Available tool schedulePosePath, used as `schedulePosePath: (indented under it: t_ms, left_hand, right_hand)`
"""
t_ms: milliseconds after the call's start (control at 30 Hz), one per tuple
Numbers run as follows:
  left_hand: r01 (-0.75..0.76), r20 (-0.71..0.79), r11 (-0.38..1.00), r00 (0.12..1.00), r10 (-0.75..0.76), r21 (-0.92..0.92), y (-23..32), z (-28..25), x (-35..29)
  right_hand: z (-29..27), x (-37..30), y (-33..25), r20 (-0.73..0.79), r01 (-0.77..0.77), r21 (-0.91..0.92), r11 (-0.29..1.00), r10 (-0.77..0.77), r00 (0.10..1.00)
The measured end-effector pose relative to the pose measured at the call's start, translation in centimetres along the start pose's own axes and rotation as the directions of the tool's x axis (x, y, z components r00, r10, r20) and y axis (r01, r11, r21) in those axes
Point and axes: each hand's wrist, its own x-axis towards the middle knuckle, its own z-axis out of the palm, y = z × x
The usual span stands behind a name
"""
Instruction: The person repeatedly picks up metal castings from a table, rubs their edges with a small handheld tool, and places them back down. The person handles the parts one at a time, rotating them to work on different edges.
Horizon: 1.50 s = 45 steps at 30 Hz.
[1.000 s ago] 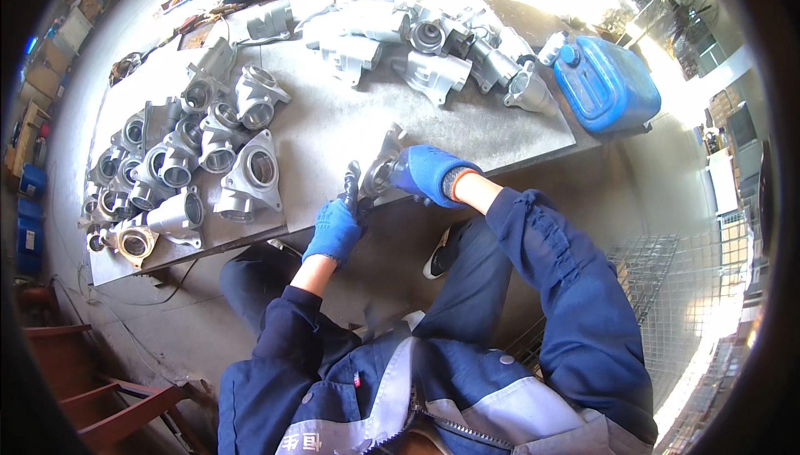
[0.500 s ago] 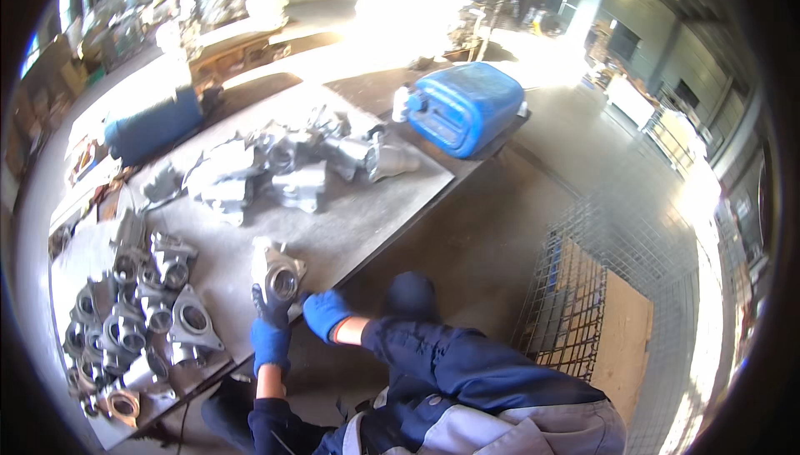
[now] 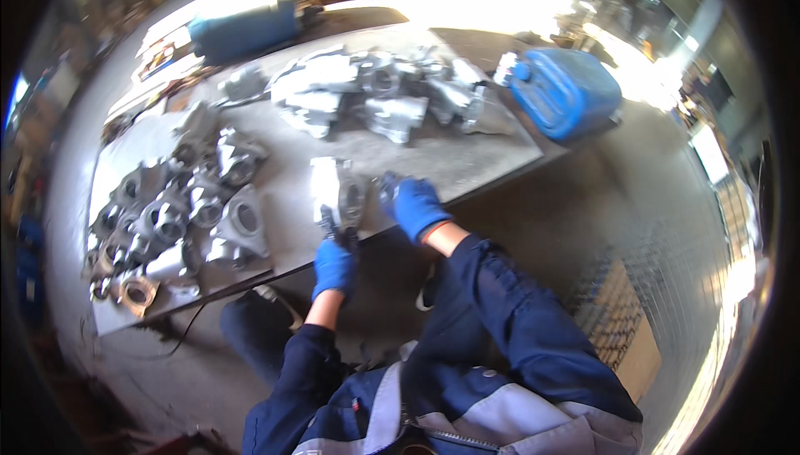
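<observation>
My left hand (image 3: 335, 265), in a blue glove with dark fingers, grips the near end of a silvery metal casting (image 3: 337, 187) with a round opening. The casting is above or on the grey tabletop (image 3: 292, 238); contact is unclear. To its right, apart from it, is my gloved right hand (image 3: 414, 207). Its dark fingertips point toward the casting, but blur hides how far they are bent and whether they hold anything. Several flanged castings (image 3: 171, 220) cluster on the table's left part. Further silvery castings (image 3: 383, 88) lie in a row toward the far edge.
A blue jerrycan (image 3: 571, 92) stands at the table's far right corner. Beyond the far left edge is a blue container (image 3: 246, 30). A tan ring-shaped part (image 3: 137, 292) lies at the near left corner. A wire mesh crate (image 3: 612, 317) stands on the floor at right.
My view has swung, so the table appears further right and higher. My right hand has moved from beside the casting's near end to its right, farther over the table. The left hand keeps its grip.
</observation>
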Motion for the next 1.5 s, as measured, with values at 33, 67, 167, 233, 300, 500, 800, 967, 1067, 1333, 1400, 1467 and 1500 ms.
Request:
schedulePosePath:
  t_ms: [33,67,167,233,300,500,800,967,1067,1333,1400,1467,1500]
  left_hand:
    - [-0.012,-0.013,1.0,1.0,0.012,0.009,1.1,-0.8,-0.5]
    - [-0.053,-0.008,0.998,0.999,0.053,0.035,0.8,-0.6,-0.3]
    - [-0.103,-0.02,0.993,0.994,0.105,0.059,-0.2,-0.8,-0.1]
    - [-0.122,-0.03,0.991,0.992,0.124,0.054,-0.5,-0.5,0.0]
    - [-0.136,-0.034,0.989,0.99,0.138,0.056,-0.7,-0.3,0.1]
    - [-0.125,0.086,0.99,0.989,0.119,0.07,-0.6,-1.2,0.1]
    - [-0.075,0.179,0.987,0.983,0.049,0.143,-0.1,-2.1,0.4]
    - [-0.25,0.084,0.965,0.966,0.244,0.074,2.6,-8.6,3.8]
    - [-0.49,-0.081,0.863,0.862,0.501,0.121,5.0,-8.9,10.7]
    - [-0.556,0.333,0.831,0.787,0.52,0.016,3.7,-7.1,16.4]
    - [-0.487,0.307,0.871,0.839,0.449,0.058,4.3,-6.6,16.0]
    - [-0.471,0.315,0.88,0.847,0.429,0.067,4.4,-6.4,15.8]
    - [-0.48,0.277,0.875,0.85,0.448,0.057,4.1,-6.3,15.6]
  right_hand:
    - [-0.5,1.3,-0.8,-0.038,0.068,-0.128,0.989,-0.074,0.997]
    - [-0.7,2.5,-1.3,-0.052,0.119,-0.177,0.977,-0.13,0.99]
    - [-0.8,4.9,-3.2,-0.067,0.239,-0.322,0.916,-0.274,0.959]
    - [-0.8,5.9,-4.6,-0.036,0.302,-0.417,0.857,-0.348,0.937]
    - [0.4,6.9,-4.6,-0.008,0.324,-0.449,0.833,-0.367,0.93]
    - [1.4,5.4,-5.7,-0.031,0.244,-0.39,0.888,-0.277,0.96]
    - [2.7,3.9,-6.5,0.14,0.22,-0.349,0.911,-0.181,0.973]
    - [3.7,3.4,-6.6,0.112,0.208,-0.402,0.892,-0.178,0.978]
    - [3.5,3.4,-5.4,0.157,0.23,-0.43,0.873,-0.179,0.971]
    - [2.3,2.8,-7.6,0.117,0.174,-0.351,0.92,-0.141,0.983]
    - [1.1,2.0,-8.4,0.173,0.149,-0.335,0.93,-0.095,0.98]
    - [1.6,1.0,-8.2,0.116,0.199,-0.349,0.916,-0.169,0.979]
    - [1.7,0.6,-8.4,0.085,0.225,-0.353,0.908,-0.208,0.974]
